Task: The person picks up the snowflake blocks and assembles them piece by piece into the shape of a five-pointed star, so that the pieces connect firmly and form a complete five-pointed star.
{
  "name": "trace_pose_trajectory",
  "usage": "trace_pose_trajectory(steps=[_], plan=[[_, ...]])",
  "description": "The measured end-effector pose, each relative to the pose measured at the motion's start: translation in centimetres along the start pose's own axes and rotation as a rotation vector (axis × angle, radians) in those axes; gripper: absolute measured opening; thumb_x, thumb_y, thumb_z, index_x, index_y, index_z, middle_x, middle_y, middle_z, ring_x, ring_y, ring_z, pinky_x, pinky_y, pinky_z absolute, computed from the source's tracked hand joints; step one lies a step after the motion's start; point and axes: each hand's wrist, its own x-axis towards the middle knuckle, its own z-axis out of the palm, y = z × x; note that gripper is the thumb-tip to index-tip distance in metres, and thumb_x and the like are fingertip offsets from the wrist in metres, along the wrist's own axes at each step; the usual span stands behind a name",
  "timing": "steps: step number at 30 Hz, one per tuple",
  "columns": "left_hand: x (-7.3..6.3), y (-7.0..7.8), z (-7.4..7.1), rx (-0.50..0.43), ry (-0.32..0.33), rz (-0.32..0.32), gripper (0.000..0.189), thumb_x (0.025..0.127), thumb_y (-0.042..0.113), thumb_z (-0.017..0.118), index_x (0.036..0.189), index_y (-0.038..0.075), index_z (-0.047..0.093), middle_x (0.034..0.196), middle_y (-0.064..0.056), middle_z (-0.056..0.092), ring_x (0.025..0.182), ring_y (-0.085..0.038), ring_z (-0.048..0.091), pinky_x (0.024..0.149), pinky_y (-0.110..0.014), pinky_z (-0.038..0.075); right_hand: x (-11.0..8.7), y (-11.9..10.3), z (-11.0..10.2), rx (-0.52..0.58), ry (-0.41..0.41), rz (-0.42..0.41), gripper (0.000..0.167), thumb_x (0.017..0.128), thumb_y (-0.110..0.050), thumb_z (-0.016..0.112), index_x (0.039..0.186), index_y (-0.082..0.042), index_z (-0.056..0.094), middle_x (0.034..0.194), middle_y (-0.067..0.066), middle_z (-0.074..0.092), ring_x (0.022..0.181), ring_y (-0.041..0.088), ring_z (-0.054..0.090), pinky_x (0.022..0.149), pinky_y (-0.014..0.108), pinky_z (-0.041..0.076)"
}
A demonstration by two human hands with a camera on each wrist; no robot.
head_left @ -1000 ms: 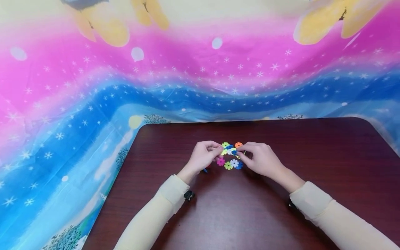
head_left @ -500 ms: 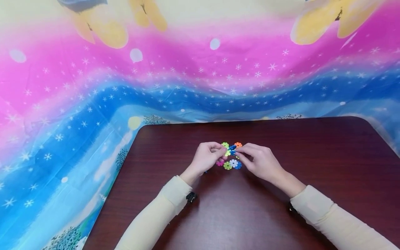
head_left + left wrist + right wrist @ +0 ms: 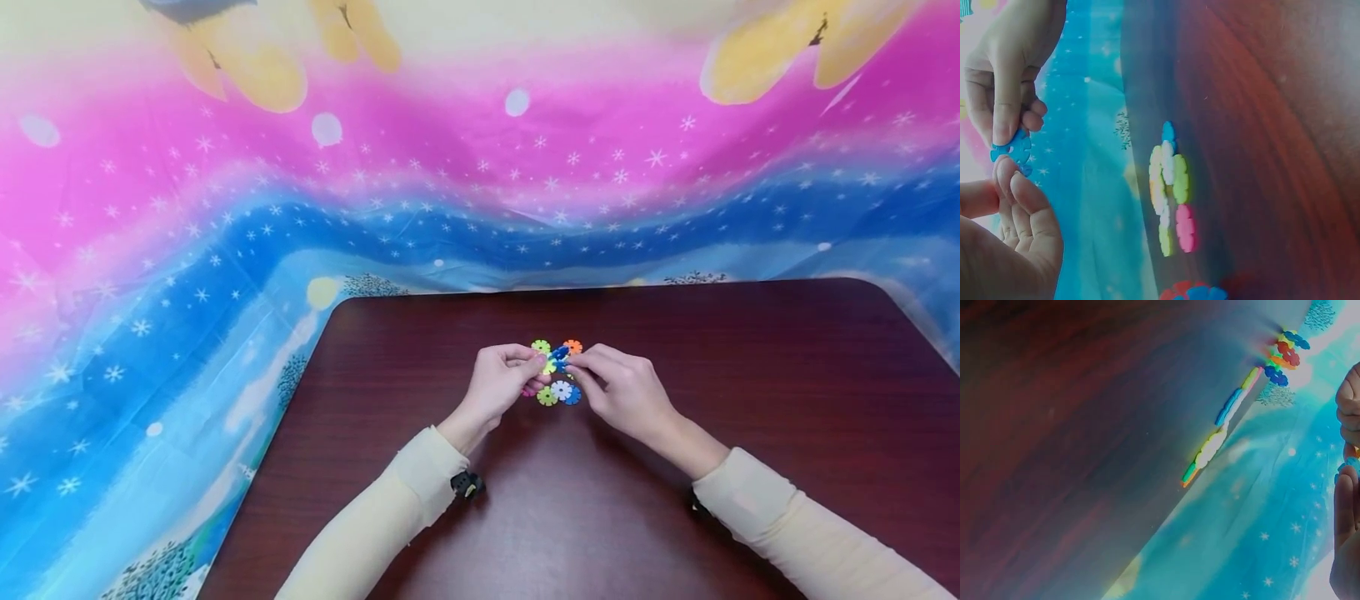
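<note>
Above the table, both hands meet at blue snowflake discs [image 3: 559, 359], small notched plastic building pieces. My left hand [image 3: 504, 379] pinches a blue disc between thumb and fingertips. Opposite, my right hand [image 3: 628, 387] pinches a blue disc [image 3: 1016, 149] from the other side, its thumb flat on the face in the left wrist view. A second bit of blue [image 3: 1025, 170] shows at the left fingertips. The fingers hide much of both pieces. Beneath and behind the hands lie flat discs: a white one [image 3: 561, 390], a yellow-green one [image 3: 547, 396] and an orange one [image 3: 573, 347].
The dark reddish-brown table [image 3: 735, 367] stands against a pink and blue snowflake-print cloth [image 3: 450, 167]. A cluster of red, blue and orange discs [image 3: 1286, 355] sits beyond the flat row in the right wrist view. A pink disc [image 3: 1185, 228] lies at the row's end.
My left hand has moved slightly right, nearer the right hand, and covers more of the pink disc. Both hands keep their pinch on the blue pieces.
</note>
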Motion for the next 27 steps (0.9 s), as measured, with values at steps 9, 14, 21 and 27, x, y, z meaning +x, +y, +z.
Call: trace_pose_trajectory(steps=[9,14,21,27], plan=[[-0.5,-0.3,-0.5,0.044,0.008,0.022,0.016,0.096,0.009,0.075,0.102,-0.006,0.075,0.083,-0.017,0.076,0.065,-0.017,0.072,0.069,-0.034,0.063,0.1,0.2,0.3,0.022,-0.035,-0.015,0.026,0.079,-0.004,0.089,0.102,-0.007,0.078,0.089,0.002,0.072,0.068,0.009,0.063,0.060,0.030,0.057],[-0.8,-0.4,-2.8,0.231,-0.051,0.040,0.016,0.097,0.011,0.074,0.101,-0.004,0.076,0.080,-0.017,0.075,0.063,-0.016,0.070,0.064,-0.030,0.061,0.5,1.3,-0.1,-0.007,-0.142,0.028,0.022,0.086,-0.019,0.085,0.105,-0.010,0.079,0.094,0.000,0.074,0.068,0.009,0.063,0.064,0.033,0.058],[-2.1,-0.4,-6.3,0.577,-0.137,0.005,0.012,0.096,0.020,0.076,0.092,0.009,0.079,0.070,0.001,0.073,0.063,-0.018,0.071,0.059,-0.031,0.058,0.6,4.9,-0.1,-0.124,-0.404,0.270,0.022,0.092,-0.022,0.080,0.111,-0.010,0.078,0.101,0.002,0.073,0.076,0.014,0.064,0.071,0.042,0.057],[-2.9,-1.0,-8.1,0.764,-0.254,-0.035,0.015,0.096,0.023,0.075,0.084,0.016,0.078,0.068,0.005,0.071,0.062,-0.017,0.071,0.059,-0.032,0.058,0.5,6.8,0.7,-0.164,-0.580,0.360,0.033,0.091,-0.028,0.081,0.117,-0.009,0.076,0.100,0.004,0.068,0.078,0.016,0.060,0.069,0.042,0.055]])
